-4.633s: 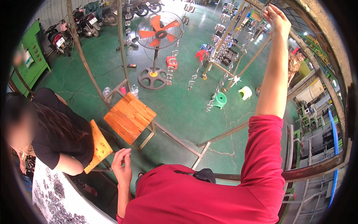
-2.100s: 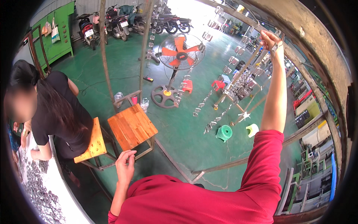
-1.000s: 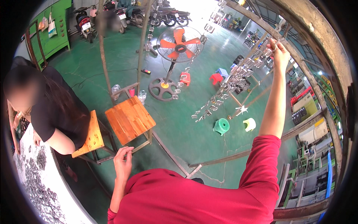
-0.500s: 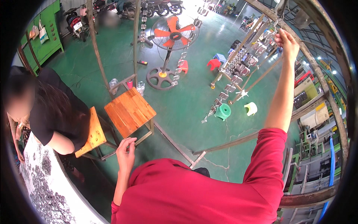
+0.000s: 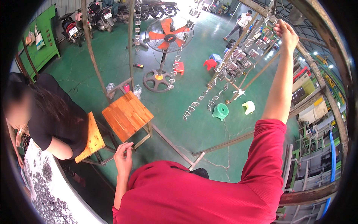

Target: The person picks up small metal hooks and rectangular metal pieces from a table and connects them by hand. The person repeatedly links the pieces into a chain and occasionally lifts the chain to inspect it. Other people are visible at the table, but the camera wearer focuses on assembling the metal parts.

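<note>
My right hand (image 5: 286, 34) is raised high at the upper right. Its fingers are pinched beside a metal hook (image 5: 273, 18) on the rusty frame bar (image 5: 257, 8); what they grip is too small to tell. Strands of small shiny metal pieces (image 5: 238, 61) hang to the left of this hand, and a lower strand (image 5: 192, 109) dangles at a slant over the green floor. Down by my red top, my left hand (image 5: 123, 158) has its fingers curled together near the wooden stool (image 5: 128, 115); anything inside them is hidden.
A person in black (image 5: 59, 115) sits at the left by a white table (image 5: 71, 186) with dark small pieces. A standing fan (image 5: 169, 38), a green stool (image 5: 220, 111) and a pale yellow stool (image 5: 248, 107) stand ahead. Another person (image 5: 240, 24) walks far off.
The lower metal strands have swung left and spread apart. My right hand stays up by the hook, while my left hand has dropped slightly. A walking person has come into view far off.
</note>
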Action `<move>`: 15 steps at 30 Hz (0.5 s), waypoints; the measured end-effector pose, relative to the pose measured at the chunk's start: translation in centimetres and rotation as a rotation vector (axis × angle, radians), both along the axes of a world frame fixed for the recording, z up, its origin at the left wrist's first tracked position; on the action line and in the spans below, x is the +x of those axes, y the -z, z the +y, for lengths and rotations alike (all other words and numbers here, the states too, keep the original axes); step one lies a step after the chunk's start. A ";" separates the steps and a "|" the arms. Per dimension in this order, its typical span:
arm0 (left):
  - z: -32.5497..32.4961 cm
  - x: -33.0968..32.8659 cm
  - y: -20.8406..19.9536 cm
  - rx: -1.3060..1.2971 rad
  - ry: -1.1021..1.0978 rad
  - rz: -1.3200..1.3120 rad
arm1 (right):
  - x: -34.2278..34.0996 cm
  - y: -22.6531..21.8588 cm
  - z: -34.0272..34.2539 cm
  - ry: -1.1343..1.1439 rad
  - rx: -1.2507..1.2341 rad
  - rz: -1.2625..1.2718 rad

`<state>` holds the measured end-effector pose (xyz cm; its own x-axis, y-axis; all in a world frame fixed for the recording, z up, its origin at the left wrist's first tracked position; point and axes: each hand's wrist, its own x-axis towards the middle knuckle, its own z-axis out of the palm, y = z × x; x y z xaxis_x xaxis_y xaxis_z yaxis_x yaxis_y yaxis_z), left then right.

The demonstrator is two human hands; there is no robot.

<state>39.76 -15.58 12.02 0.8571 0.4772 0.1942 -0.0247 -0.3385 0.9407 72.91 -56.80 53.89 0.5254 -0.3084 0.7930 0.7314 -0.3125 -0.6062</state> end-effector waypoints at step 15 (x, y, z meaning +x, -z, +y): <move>-0.1 -0.5 0.7 -0.024 -0.004 -0.012 | 1.4 0.1 1.1 -0.060 0.020 0.110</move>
<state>39.25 -15.67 11.32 0.8528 0.4851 0.1935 -0.0352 -0.3163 0.9480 74.27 -55.66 53.77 0.6266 -0.2894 0.7236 0.6772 -0.2573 -0.6893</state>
